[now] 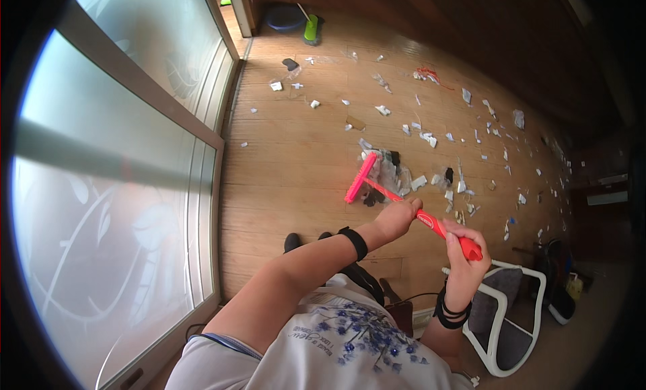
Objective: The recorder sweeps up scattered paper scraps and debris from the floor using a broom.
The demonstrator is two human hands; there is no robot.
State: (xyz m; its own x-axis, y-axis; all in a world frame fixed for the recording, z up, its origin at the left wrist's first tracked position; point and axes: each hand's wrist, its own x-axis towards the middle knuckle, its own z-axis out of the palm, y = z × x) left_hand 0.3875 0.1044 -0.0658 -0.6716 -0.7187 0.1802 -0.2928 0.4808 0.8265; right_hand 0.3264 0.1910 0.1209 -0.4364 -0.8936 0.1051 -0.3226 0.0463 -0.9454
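Note:
My left hand (398,219) is closed around the middle of the red handle of a rubber broom (361,178) with a pink bristled head. Nearer my body, my right hand (467,261) grips the same handle close to its end, thumb along the top. The broom head rests on the wooden floor, at the left side of a heap of litter (387,170). Clear plastic film, white scraps and dark pieces make up that heap. Black bands circle both my wrists.
White paper and plastic scraps (428,139) lie scattered over the wood-plank floor (292,137). Frosted glass sliding doors (121,228) line the left. By the doorway are a green brush (311,29) and a dark blue basin (285,17). A white-framed chair (537,299) with grey cushioning stands at right.

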